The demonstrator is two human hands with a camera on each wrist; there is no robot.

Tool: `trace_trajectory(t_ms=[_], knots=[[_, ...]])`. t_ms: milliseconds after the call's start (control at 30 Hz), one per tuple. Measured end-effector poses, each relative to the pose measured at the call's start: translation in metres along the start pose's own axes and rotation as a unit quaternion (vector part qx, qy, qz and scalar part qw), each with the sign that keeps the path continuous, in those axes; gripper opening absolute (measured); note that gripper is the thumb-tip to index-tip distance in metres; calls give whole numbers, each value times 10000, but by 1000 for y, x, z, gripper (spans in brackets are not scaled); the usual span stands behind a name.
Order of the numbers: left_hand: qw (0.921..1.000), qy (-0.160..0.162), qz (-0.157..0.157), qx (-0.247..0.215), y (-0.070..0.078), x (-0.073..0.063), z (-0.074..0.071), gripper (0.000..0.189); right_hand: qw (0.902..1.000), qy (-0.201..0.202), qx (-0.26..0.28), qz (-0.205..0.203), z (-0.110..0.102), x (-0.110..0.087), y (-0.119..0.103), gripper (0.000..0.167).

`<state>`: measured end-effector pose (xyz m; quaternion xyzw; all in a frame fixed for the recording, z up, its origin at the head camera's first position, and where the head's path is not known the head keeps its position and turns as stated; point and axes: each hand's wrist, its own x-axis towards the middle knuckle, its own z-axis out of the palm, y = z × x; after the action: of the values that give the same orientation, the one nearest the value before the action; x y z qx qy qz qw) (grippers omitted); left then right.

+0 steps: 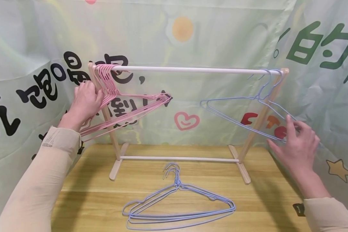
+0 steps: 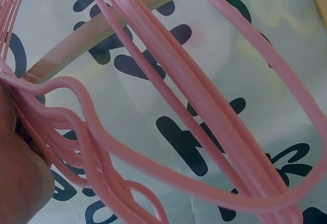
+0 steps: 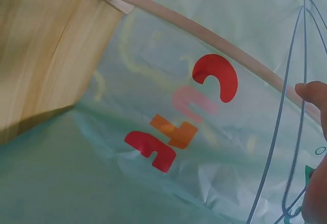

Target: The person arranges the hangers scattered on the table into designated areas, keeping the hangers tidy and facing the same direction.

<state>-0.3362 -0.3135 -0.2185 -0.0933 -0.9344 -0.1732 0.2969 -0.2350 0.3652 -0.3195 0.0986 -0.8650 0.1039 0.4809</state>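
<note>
Several pink wire hangers [image 1: 133,114] hang bunched at the left end of a white rail [image 1: 185,69]. My left hand [image 1: 87,98] grips their shoulder wires close to the left post; in the left wrist view only part of the hand [image 2: 23,168] shows beside the pink wires [image 2: 179,91]. Two blue wire hangers [image 1: 235,120] hang at the rail's right end. My right hand [image 1: 301,145] is at their outer end, thumb and index finger spread apart. A fingertip overlaps a blue wire in the right wrist view. More blue hangers [image 1: 179,216] lie stacked on the table.
The wooden rack has a left post [image 1: 111,135], a right post [image 1: 258,132] and a lower white bar [image 1: 179,158]. It stands on a wood-grain table [image 1: 87,190]. A printed cloth [image 1: 220,35] hangs behind and at both sides.
</note>
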Motion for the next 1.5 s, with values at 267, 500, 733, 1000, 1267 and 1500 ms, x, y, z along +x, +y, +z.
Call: trace_trajectory(t_ms=[267, 500, 733, 1000, 1267, 1500], knots=[[10000, 33, 24, 8, 2, 1, -2, 33, 9980, 527, 299, -162, 8, -3, -7, 90], [9999, 88, 49, 26, 1, 0, -1, 33, 9922, 741, 606, -800, 10, -1, -35, 83], [9999, 126, 74, 28, -1, 0, -1, 32, 9831, 318, 1335, -1214, 23, -11, -62, 82], [9999, 118, 56, 26, 0, 0, -1, 32, 9683, -373, 1847, -1639, 36, -30, -90, 81], [9999, 111, 63, 24, 1, -2, -1, 32, 9559, -1459, 1832, -1772, 53, -60, -115, 84], [9999, 115, 61, 16, 2, -2, -1, 32, 9407, -1854, 1983, -2036, 70, -85, -130, 79]])
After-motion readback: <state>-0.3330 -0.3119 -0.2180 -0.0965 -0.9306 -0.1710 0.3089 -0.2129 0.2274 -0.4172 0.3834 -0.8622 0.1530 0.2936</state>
